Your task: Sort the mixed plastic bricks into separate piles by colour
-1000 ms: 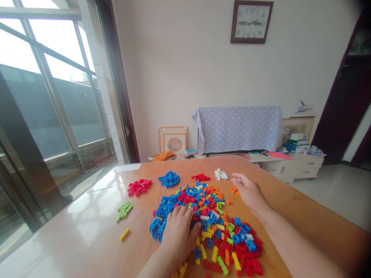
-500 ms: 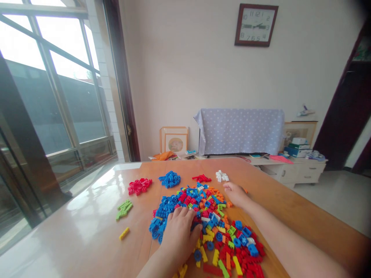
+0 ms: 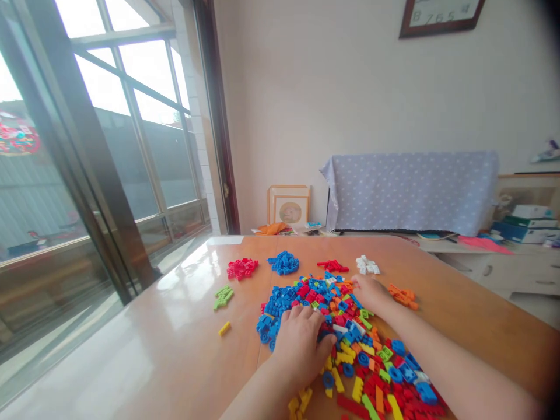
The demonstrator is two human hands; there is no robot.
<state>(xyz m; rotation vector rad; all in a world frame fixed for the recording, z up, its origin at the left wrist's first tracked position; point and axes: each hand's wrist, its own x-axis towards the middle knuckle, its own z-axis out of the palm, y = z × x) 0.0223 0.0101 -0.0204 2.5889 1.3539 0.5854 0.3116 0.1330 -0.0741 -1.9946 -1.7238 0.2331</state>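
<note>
My left hand point(image 3: 301, 335) lies palm down over the mixed pile of toy building bricks point(image 3: 350, 350), its fingers bent over the blue ones and its thumb held apart. What is under the palm is hidden. At the pile's far right edge, my right hand point(image 3: 371, 293) has its fingertips drawn together beside some orange bricks; anything between them is too small to make out. Just beyond it sits a small heap of white bricks point(image 3: 367, 265). Orange bricks point(image 3: 403, 296) lie to the right of that wrist, partly behind the forearm.
Sorted heaps stand round the pile on the wooden table point(image 3: 175, 326): pinkish-red bricks point(image 3: 242, 268), blue bricks point(image 3: 284, 263), long red bricks point(image 3: 333, 266) and light green bricks point(image 3: 223, 296). One yellow brick point(image 3: 224, 328) lies alone at left. Behind is a cloth-covered object point(image 3: 411, 192).
The view has turned left and down. My right hand has shifted from beside the white heap back to the pile's edge. My left hand stays over the pile.
</note>
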